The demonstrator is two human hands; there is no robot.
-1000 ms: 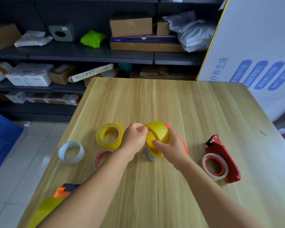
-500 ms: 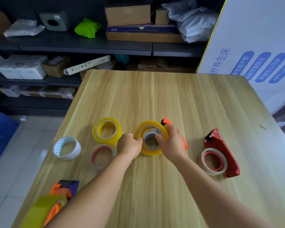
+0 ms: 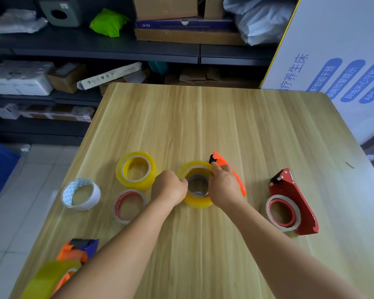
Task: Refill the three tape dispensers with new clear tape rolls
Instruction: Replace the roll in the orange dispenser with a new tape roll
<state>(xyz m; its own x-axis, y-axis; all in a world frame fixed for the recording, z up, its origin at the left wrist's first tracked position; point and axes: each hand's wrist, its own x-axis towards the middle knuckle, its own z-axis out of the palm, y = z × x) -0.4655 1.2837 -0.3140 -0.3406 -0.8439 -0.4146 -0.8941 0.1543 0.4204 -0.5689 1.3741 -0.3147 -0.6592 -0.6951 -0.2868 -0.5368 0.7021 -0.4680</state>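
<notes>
Since a moment ago, you are laying the roll point(image 3: 196, 184) flat over the orange dispenser point(image 3: 229, 169) mid-surface, left hand point(image 3: 170, 188) and right hand point(image 3: 224, 185) both pinching its rim. Seating seems underway; next you are likely pressing it home.

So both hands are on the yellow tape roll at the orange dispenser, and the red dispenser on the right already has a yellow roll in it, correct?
Not quite. In the head view the red dispenser holds a red-cored, nearly spent roll, not a yellow one. The left hand and right hand are on the yellow tape roll at the orange dispenser.
</notes>
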